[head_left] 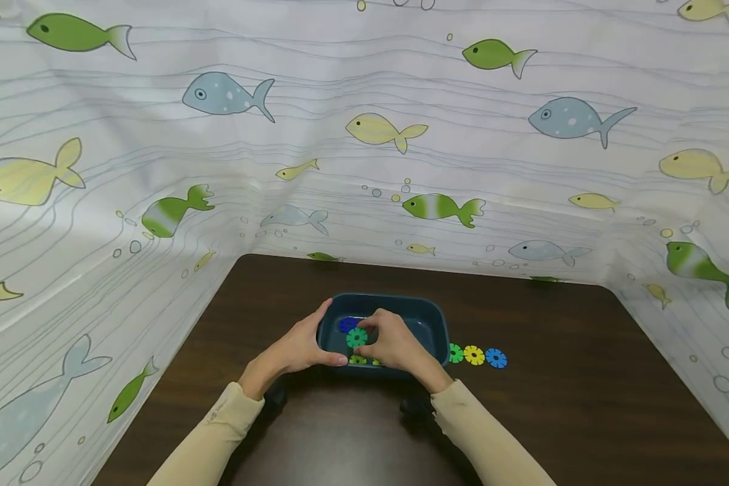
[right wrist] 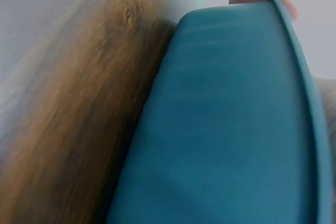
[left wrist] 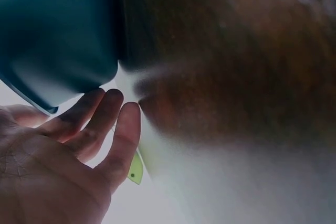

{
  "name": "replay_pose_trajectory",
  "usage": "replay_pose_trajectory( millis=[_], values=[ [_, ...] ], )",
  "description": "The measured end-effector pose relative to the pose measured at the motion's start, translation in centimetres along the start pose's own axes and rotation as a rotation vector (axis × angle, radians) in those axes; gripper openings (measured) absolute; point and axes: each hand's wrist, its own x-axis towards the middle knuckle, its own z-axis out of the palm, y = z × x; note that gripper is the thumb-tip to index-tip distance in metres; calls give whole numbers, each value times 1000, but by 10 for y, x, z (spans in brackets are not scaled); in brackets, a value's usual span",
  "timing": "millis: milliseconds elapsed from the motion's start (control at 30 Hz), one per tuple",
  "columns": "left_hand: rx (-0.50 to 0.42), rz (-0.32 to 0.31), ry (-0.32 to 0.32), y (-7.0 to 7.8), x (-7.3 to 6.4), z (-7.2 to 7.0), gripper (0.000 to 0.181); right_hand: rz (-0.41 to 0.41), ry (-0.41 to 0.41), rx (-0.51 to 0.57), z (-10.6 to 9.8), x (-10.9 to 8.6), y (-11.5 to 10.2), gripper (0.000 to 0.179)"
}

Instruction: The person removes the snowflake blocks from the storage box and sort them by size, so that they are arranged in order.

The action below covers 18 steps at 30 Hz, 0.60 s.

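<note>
A dark teal plastic bin (head_left: 422, 324) stands on the table. My left hand (head_left: 300, 345) holds its left end, thumb over the near rim and fingers against the outer wall; the left wrist view shows these fingers (left wrist: 126, 135) at the bin's outer corner. Over the bin, my right hand (head_left: 395, 343) pinches a green notched disc (head_left: 356, 337) between thumb and forefinger. Inside lie a dark blue disc (head_left: 347, 325) and a yellow-green disc (head_left: 358, 360), partly covered. The right wrist view shows mostly the bin's outer wall (right wrist: 226, 108); the right fingers are hidden there.
Right of the bin, a green disc (head_left: 455, 353), a yellow disc (head_left: 474, 356) and a blue disc (head_left: 496, 358) lie in a row on the dark wooden table (head_left: 583, 378). A white fish-print curtain (head_left: 340, 169) stands around the table's back and sides.
</note>
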Motion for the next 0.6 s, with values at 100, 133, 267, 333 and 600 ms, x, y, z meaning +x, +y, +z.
replay_pose_trajectory(
  millis=[100,133,267,333,600],
  values=[
    [3,-5,3,0,0,0,132,36,61,33,-6,-11,4,43],
    [0,-9,4,0,0,-1,132,43,82,37,-9,-15,6,43],
    [5,-10,6,0,0,-2,134,72,159,49,-19,-28,14,44],
    [6,-9,11,0,1,-2,135,77,198,45,-25,-35,19,43],
    [21,-4,10,0,2,-1,137,160,291,40,-47,-65,40,44]
  ],
)
